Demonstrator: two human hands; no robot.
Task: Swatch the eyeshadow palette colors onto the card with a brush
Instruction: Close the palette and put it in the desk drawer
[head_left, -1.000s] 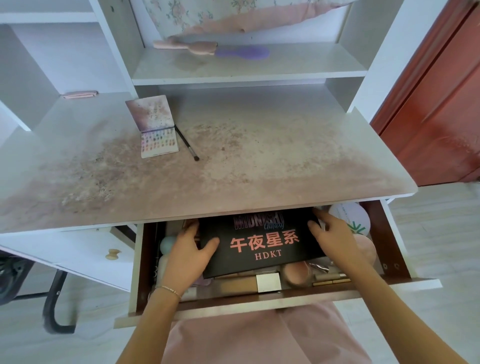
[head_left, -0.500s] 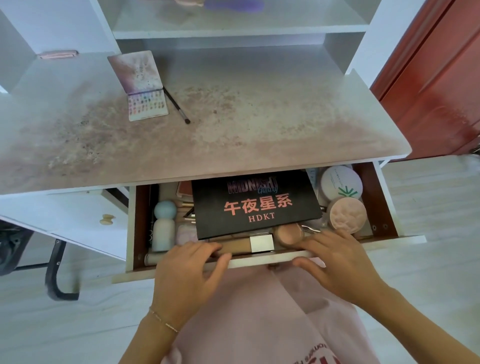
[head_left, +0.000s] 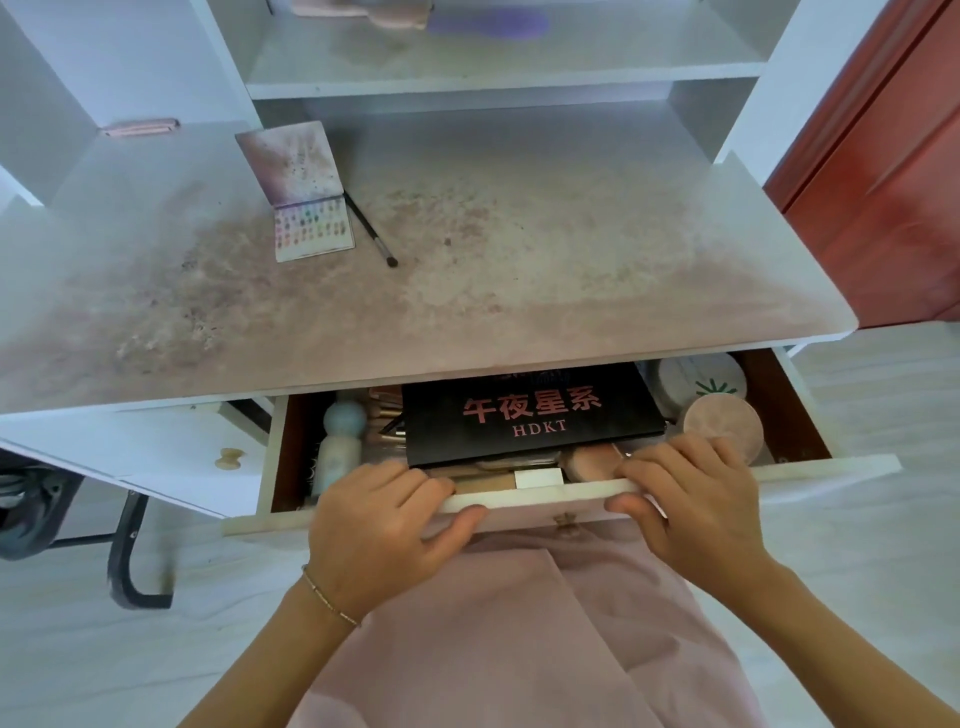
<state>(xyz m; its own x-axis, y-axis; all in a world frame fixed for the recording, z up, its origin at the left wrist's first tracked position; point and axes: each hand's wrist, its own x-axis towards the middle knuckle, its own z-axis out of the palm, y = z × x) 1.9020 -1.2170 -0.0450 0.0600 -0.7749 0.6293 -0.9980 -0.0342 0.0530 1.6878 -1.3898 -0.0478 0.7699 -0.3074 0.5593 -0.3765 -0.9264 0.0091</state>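
Now that less of the drawer (head_left: 810, 467) shows than a moment ago, the left hand (head_left: 379, 530) and right hand (head_left: 696, 504) both curl over its flat white front edge, low in the frame. Inside lies a flat black box (head_left: 530, 415). Far off, upper left, the open palette (head_left: 304, 195) and thin dark brush (head_left: 371, 231) rest on the speckled desk (head_left: 571, 249).

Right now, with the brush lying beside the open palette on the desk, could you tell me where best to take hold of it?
Probably pinch the brush from above at mid-handle, coming from its right, where the desk is bare. It lies flat and slanted, its dark bristle tip toward the front edge, and its far end sits against the open eyeshadow palette, so the left side is crowded.
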